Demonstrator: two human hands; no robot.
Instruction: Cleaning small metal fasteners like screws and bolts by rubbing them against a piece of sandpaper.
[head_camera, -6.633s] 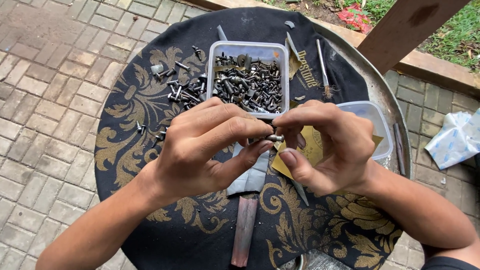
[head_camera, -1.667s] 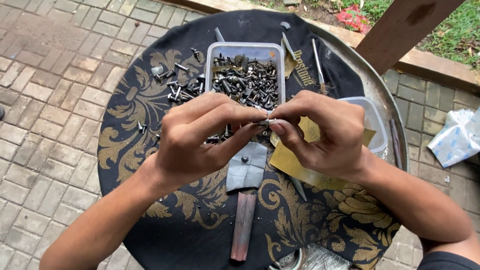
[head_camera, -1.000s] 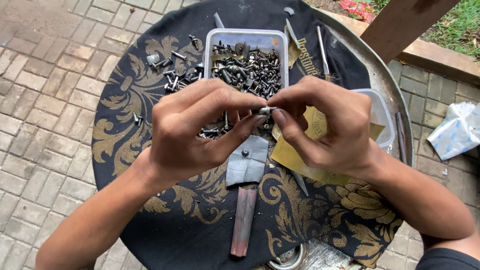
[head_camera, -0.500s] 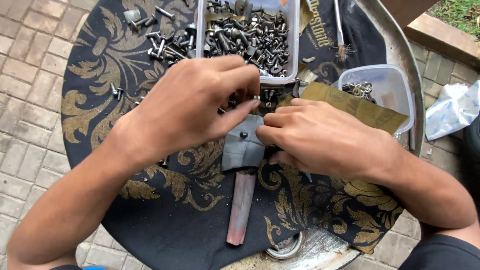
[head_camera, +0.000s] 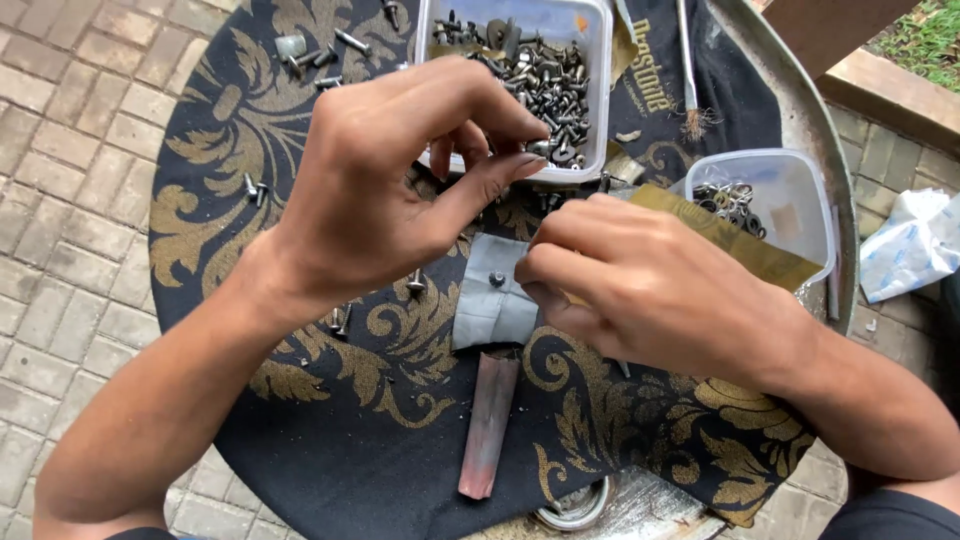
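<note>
My left hand (head_camera: 400, 170) hovers over the near edge of a clear plastic tray (head_camera: 600, 30) full of dark screws and bolts. Its thumb and fingers are curled but apart, and nothing shows between them. My right hand (head_camera: 640, 290) is lower, with its fingers closed and its fingertips at the right edge of a grey metal blade (head_camera: 485, 315). What the fingers enclose is hidden. A small bolt (head_camera: 497, 278) stands on the blade, just left of those fingertips. The blade's rusty handle (head_camera: 488, 425) points toward me.
A round metal table is covered by a black cloth with gold ornament (head_camera: 330, 430). A second clear tub (head_camera: 800, 175) of washers stands at the right, over a tan paper sheet (head_camera: 740, 245). Loose screws (head_camera: 338, 320) lie on the cloth. A white bag (head_camera: 915, 245) lies past the rim, above brick paving.
My hands were pinched together in front of the tray and have come apart. The right hand has dropped to the grey blade and the left stays up by the tray. The view has shifted closer.
</note>
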